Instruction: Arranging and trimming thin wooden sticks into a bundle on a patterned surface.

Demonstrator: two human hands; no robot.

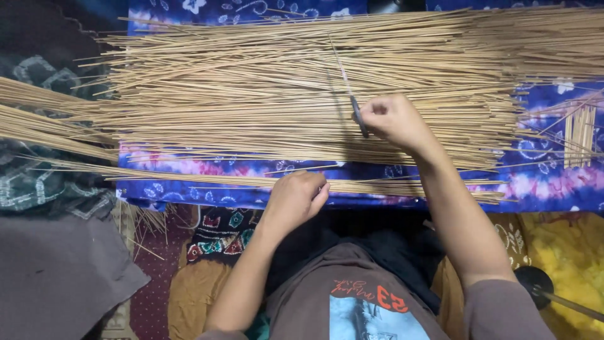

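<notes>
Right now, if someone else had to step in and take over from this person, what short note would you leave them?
Left hand: closed on the near row of thin sticks at the cloth's front edge.
Right hand: holds a dark-tipped stick over the big pile of sticks.
The blue patterned cloth lies under it all.
Done: most sticks lie spread in the pile.
Left: the near row, and loose sticks at the left.

- The wide layer of sticks point(283, 82) lies on the cloth point(553, 182), reaching past its left edge.
- Right hand point(393, 119) sits on the layer's near-right part, a thin tool point(352, 94) in its grip.
- Left hand point(296, 198) rests at the cloth's near edge, on a thin row of sticks point(189, 179).
- A small bundle point(579, 135) lies right of the layer.
</notes>
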